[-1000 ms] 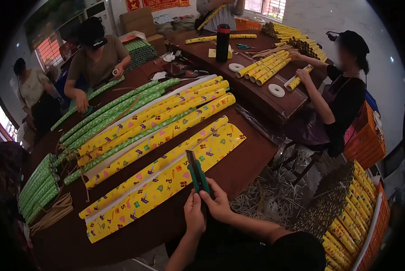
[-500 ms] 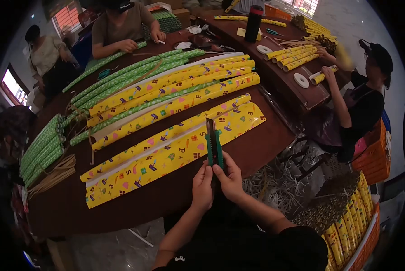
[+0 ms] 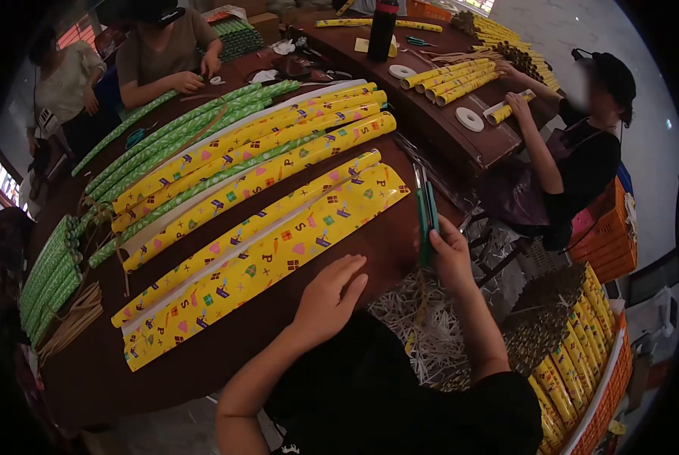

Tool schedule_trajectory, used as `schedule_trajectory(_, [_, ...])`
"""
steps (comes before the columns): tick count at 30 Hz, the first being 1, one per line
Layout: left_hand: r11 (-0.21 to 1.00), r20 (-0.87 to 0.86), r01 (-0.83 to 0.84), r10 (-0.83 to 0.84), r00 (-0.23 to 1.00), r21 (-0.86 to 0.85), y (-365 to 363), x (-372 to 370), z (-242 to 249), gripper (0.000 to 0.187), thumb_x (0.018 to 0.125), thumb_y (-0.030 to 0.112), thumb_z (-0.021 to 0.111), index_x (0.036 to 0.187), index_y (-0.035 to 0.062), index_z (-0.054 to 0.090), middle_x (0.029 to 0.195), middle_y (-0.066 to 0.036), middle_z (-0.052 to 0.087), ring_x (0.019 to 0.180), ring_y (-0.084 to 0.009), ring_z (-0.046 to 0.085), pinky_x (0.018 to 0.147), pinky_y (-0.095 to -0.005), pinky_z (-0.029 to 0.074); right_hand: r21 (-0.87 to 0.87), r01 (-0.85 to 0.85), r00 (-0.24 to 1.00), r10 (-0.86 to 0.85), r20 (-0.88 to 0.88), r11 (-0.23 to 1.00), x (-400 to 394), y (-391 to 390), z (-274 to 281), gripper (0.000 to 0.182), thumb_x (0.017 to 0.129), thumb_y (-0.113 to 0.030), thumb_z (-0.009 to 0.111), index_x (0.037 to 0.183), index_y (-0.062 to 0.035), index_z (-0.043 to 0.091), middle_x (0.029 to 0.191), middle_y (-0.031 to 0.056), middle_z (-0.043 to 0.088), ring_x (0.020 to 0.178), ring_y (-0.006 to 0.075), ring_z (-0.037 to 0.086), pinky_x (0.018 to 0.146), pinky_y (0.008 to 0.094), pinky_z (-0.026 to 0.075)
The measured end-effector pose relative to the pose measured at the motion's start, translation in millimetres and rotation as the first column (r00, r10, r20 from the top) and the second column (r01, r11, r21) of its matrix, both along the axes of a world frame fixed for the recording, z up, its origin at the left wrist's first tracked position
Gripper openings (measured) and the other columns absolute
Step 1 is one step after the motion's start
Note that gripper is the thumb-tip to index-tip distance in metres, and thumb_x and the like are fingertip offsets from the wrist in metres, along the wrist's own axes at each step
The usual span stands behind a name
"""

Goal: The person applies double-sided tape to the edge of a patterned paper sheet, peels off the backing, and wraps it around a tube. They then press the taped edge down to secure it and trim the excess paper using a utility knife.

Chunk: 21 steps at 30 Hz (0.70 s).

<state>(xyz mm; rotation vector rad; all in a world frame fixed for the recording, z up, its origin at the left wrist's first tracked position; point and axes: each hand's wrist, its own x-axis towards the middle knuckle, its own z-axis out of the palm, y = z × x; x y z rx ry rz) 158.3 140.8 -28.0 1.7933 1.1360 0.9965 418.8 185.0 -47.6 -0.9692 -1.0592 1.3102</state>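
Observation:
My right hand [image 3: 451,254] is wrapped round a green-handled cutting tool [image 3: 425,220], its metal end pointing up beside the table's edge. My left hand [image 3: 330,297] holds nothing; its fingers are stretched out just below a yellow patterned sheet [image 3: 267,262]. That sheet is partly rolled along its upper side, with a pale strip showing beside the roll. Beyond it lie several yellow rolls [image 3: 271,178] and several green patterned rolls [image 3: 180,136], side by side on the brown table [image 3: 339,250].
Green rolls [image 3: 51,277] and tan strips [image 3: 70,322] lie at the left. A co-worker [image 3: 582,152] handles a yellow roll at the right table [image 3: 499,140], near a dark bottle [image 3: 383,32]. Shredded paper [image 3: 423,315] and a crate [image 3: 605,394] of yellow rolls are at lower right.
My hands have come apart. The right one has carried the cutting tool to the right, while the left has let go and opened. The view has shifted to the right.

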Motion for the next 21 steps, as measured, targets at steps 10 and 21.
schedule_trajectory(10, [0.936, -0.486, 0.15, 0.025, 0.874, 0.317, 142.7, 70.2, -31.5, 0.041, 0.098, 0.02, 0.047, 0.131, -0.0044, 0.05, 0.138, -0.021, 0.048, 0.134, -0.0347, 0.039, 0.112, -0.041, 0.031, -0.266, -0.129, 0.948, 0.197, 0.25, 0.955, 90.6, 64.4, 13.9, 0.036, 0.099, -0.015, 0.051, 0.132, -0.0013, 0.049, 0.09, 0.003, 0.064, 0.07, 0.0096, 0.058, 0.067, 0.0246, 0.048])
schedule_trajectory(21, [0.865, -0.628, 0.265, 0.073, 0.775, 0.427, 178.0, 84.7, -57.4, 0.044, 0.099, 0.021, 0.044, 0.137, -0.0013, 0.045, 0.146, -0.015, 0.042, 0.139, -0.0273, 0.033, 0.116, -0.0469, 0.019, -0.302, -0.213, 0.808, 0.342, 0.48, 0.929, 126.4, 113.6, 18.3, 0.035, 0.099, -0.015, 0.052, 0.132, -0.0025, 0.054, 0.08, 0.0008, 0.063, 0.063, 0.0062, 0.053, 0.059, 0.0227, 0.046])
